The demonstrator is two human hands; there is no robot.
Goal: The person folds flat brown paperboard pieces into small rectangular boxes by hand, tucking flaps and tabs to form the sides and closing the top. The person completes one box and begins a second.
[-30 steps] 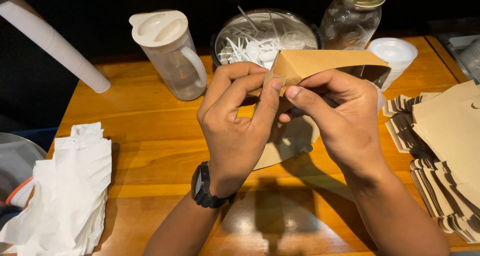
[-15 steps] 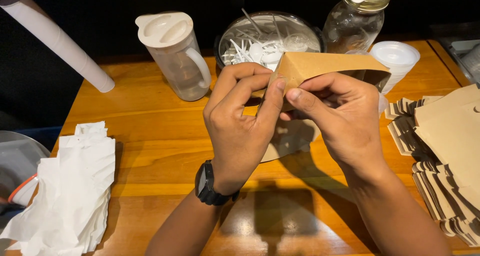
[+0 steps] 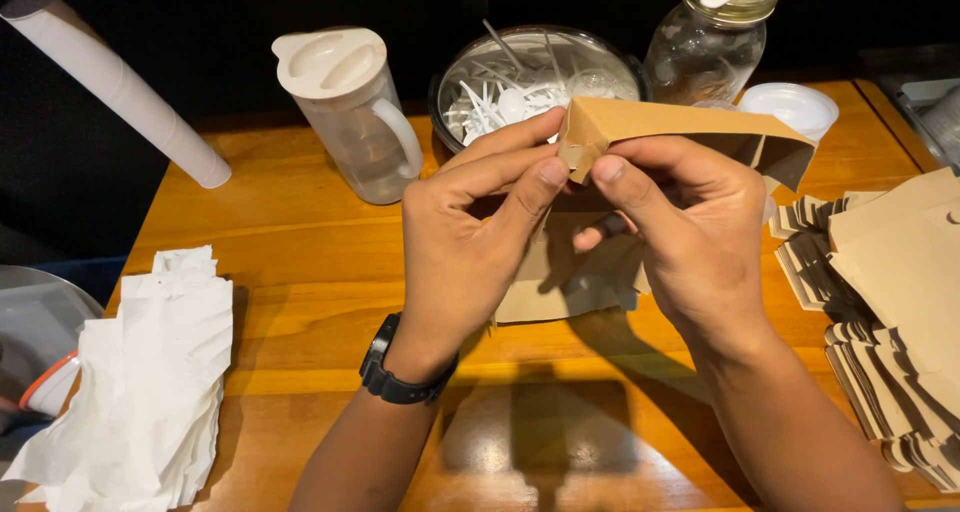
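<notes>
Box corner pinched by both hands; press unevenly and the flap probably creases or tears.

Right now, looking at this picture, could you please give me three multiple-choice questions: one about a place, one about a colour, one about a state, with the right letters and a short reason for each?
1. Where is the stack of white napkins?
A. at the left edge of the wooden table
B. inside the bowl
C. under the jar

2. What colour is the cardboard box in the hands?
A. white
B. brown
C. blue

3. How does the pitcher stand?
A. lying on its side
B. upright, lid off
C. upright, lid on

Answers:
1. A: the napkins lie at the table's left, far from the bowl of plastic cutlery and the glass jar.
2. B: the left hand and right hand pinch a brown corner.
3. C: its white lid sits on top.
</notes>
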